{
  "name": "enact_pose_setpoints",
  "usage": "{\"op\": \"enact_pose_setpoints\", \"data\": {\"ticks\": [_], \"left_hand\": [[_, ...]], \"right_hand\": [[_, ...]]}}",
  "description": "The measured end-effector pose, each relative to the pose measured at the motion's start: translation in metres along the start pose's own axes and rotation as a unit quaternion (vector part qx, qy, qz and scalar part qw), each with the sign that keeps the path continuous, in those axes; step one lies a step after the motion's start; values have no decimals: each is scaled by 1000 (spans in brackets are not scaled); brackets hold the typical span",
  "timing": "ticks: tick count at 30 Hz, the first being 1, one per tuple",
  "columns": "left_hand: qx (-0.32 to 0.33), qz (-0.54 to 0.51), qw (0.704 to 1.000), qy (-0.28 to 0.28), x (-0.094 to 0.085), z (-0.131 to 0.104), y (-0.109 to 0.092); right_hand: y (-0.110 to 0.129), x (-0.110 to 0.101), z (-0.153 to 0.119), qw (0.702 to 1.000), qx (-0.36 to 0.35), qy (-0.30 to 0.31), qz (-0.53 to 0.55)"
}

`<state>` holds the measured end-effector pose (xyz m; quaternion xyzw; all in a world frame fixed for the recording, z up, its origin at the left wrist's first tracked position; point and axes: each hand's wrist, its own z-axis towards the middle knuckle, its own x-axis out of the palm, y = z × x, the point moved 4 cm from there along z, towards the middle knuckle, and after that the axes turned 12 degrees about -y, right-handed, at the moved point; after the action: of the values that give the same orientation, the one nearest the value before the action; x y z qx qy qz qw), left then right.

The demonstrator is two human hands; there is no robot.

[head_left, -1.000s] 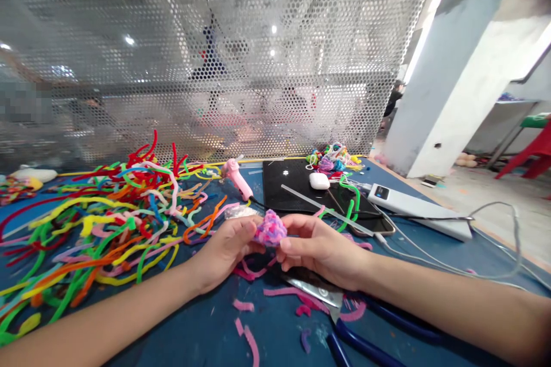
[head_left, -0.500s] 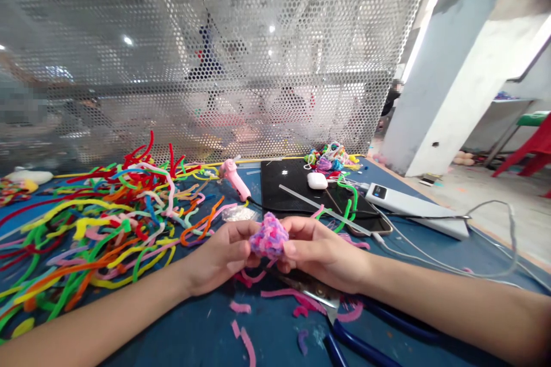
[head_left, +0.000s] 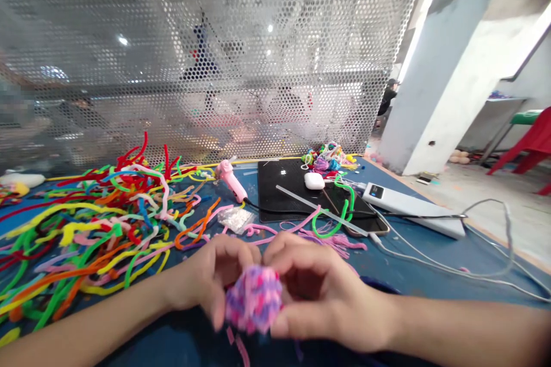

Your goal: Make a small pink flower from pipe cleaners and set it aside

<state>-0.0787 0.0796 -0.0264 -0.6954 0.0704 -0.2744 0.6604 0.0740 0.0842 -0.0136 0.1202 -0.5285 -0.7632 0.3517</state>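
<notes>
A small fuzzy bundle of pink and purple pipe cleaners is held up in front of me, slightly blurred. My left hand curls round its left side, thumb toward me. On the other side, my right hand grips it between thumb and bent fingers. Short pink pipe cleaner offcuts lie on the blue table below. Of the blue-handled pliers or cutters under my right hand, only a bit of handle shows; the rest is hidden.
Tangled coloured pipe cleaners cover the left. Beyond my hands are a pink hot glue gun, a bag of white bits, a black mat, a white earbud case, a phone and a white power bank with cables.
Both hands have brought the pipe cleaner bundle lower and closer to me, slightly left, and it appears turned. They now cover most of the tool and offcuts. The view has shifted slightly.
</notes>
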Motion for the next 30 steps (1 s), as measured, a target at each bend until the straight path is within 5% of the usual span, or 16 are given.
{"op": "enact_pose_setpoints", "data": {"ticks": [2,6,12,17,24,30], "left_hand": [[-3,55,997,49,10,-8,-1],[-37,120,991,36,16,-18,8],[41,-3,989,-143,11,-7,5],[40,-16,984,-176,14,-4,3],[-41,15,994,-104,15,-5,6],[-32,80,994,-71,13,-7,5]], "right_hand": [[2,6,-7,997,-11,70,-16],[-3,7,-10,988,58,144,18],[-19,-5,9,958,195,-43,206],[-25,-4,10,935,251,-70,239],[-22,-3,8,957,228,-5,180],[-17,-1,9,976,189,46,98]]}}
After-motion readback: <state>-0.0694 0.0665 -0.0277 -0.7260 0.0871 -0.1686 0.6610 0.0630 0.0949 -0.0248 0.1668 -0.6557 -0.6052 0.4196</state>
